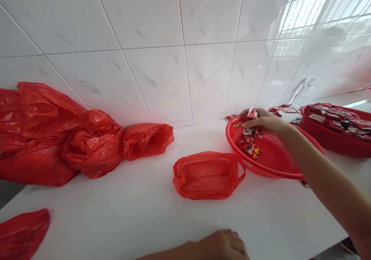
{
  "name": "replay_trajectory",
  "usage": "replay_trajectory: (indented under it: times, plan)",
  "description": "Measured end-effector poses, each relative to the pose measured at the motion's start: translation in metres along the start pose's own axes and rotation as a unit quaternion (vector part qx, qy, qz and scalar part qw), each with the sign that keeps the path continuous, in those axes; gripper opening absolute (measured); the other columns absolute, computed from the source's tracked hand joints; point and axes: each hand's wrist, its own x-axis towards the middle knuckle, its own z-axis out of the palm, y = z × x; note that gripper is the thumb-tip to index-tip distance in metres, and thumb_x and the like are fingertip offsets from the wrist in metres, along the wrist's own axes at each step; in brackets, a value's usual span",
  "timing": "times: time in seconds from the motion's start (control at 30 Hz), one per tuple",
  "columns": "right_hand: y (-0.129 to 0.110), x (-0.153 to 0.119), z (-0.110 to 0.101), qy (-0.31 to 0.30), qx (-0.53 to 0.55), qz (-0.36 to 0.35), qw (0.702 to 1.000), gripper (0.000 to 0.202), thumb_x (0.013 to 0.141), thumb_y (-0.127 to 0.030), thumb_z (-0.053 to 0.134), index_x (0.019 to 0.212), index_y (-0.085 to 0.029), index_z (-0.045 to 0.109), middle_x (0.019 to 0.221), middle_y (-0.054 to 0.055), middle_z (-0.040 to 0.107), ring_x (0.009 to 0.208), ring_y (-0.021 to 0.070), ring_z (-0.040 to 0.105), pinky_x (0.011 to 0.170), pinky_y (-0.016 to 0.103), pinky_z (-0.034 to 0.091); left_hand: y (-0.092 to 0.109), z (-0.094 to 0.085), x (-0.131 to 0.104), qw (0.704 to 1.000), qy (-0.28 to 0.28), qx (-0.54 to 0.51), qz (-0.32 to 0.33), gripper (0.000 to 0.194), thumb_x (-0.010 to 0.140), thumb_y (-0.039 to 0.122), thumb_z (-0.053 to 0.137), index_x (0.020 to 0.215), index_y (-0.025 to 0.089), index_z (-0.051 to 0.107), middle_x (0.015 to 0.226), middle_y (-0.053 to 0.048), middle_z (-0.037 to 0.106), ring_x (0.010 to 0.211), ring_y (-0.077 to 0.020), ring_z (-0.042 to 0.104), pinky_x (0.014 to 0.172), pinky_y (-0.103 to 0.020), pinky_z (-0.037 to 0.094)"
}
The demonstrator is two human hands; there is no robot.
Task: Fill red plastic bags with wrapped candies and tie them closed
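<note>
My right hand is over the far left part of a red plastic colander, its fingers closed on small red wrapped packets. More dark red packets lie just below it, against the colander's left inner wall. To the colander's left, an opened red plastic bag sits with its mouth spread and nothing visible inside. My left hand is low at the front of the white counter, knuckles up and fingers curled. I see nothing in it, though its palm side is hidden.
A fuller red basket of packets stands at the right. Bunched red plastic bags line the left, with a smaller folded-open bag beside them. Another red bag is at the lower left. A tiled wall closes the back.
</note>
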Motion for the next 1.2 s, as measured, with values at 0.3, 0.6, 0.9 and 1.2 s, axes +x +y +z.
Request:
replay_trajectory:
  times: [0.3, 0.6, 0.9, 1.2]
  plan:
    - [0.023, -0.002, 0.111, -0.168, -0.154, -0.058, 0.972, 0.029, 0.067, -0.02, 0.072, 0.095, -0.017, 0.069, 0.076, 0.0, 0.069, 0.069, 0.0163, 0.063, 0.061, 0.026, 0.05, 0.024, -0.051, 0.004, 0.94, 0.289, 0.165, -0.073, 0.025, 0.083, 0.01, 0.058, 0.104, 0.018, 0.07, 0.114, -0.011, 0.066, 0.107, -0.0217, 0.061, 0.107, -0.044, 0.045]
    - [0.062, 0.003, 0.149, -0.117, -0.134, -0.072, 0.981, 0.015, 0.07, -0.023, 0.071, 0.082, -0.017, 0.065, 0.068, -0.002, 0.064, 0.064, 0.0139, 0.055, 0.059, 0.026, 0.044, 0.026, -0.058, -0.012, 0.933, 0.245, 0.195, -0.177, 0.027, 0.081, 0.009, 0.06, 0.103, 0.021, 0.073, 0.123, -0.009, 0.066, 0.109, -0.0247, 0.063, 0.096, -0.037, 0.054]
    - [0.083, -0.008, 0.145, -0.075, 0.039, -0.005, 0.996, 0.043, 0.062, -0.039, 0.088, 0.076, -0.02, 0.052, 0.058, -0.009, 0.051, 0.053, 0.0089, 0.046, 0.049, 0.022, 0.037, 0.02, -0.09, -0.015, 0.924, 0.297, 0.179, -0.16, 0.02, 0.087, 0.011, 0.055, 0.092, 0.018, 0.073, 0.091, -0.004, 0.074, 0.079, -0.0169, 0.069, 0.078, -0.03, 0.054]
    - [0.097, -0.032, 0.142, -0.133, 0.22, 0.018, 0.966, 0.043, 0.076, -0.039, 0.083, 0.109, -0.018, 0.066, 0.097, 0.005, 0.072, 0.087, 0.0181, 0.069, 0.074, 0.031, 0.057, 0.01, -0.138, -0.012, 0.883, 0.364, 0.031, -0.295, 0.028, 0.087, 0.027, 0.063, 0.112, 0.019, 0.07, 0.102, -0.008, 0.076, 0.093, -0.0235, 0.072, 0.083, -0.035, 0.057]
